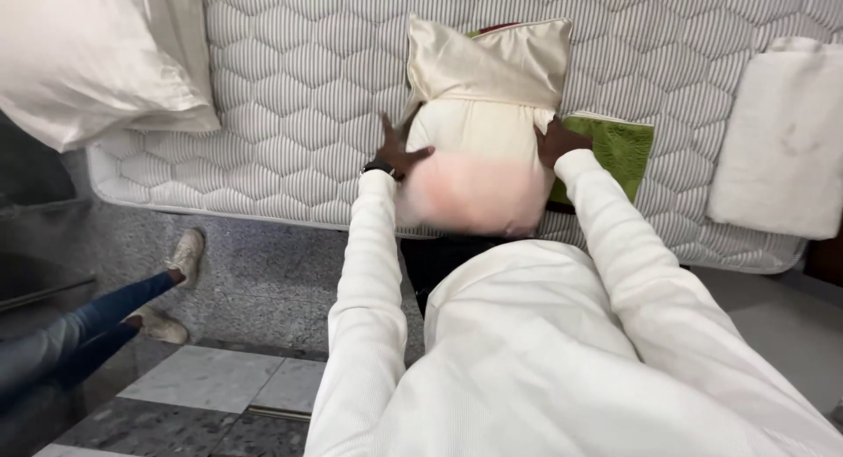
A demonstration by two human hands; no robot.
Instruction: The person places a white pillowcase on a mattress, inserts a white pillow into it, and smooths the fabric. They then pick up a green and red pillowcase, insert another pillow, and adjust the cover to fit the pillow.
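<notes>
Two hands: both grip one pillow at centre frame, one on each side
Left edge, lower: another person's legs in blue trousers and pale shoes, standing on the speckled floor
Upper left: a white pillow lying over the corner of the mattress
Mattress: grey-white, quilted in hexagons, spanning the upper frame
Left hand: fingers spread and pressed against the left side of the pillow; a dark watch sits at the wrist
Pillow: cream and pinkish, half inside its case, standing on the near edge of the mattress between the two hands
Pillowcase: shiny cream fabric, drawn over the upper half of the pillow
Right hand: closed on the pillow's right side at the case's hem
Green cushion: flat on the mattress just right of the pillow, partly behind the right hand
Right edge: a white folded towel on the mattress
</notes>
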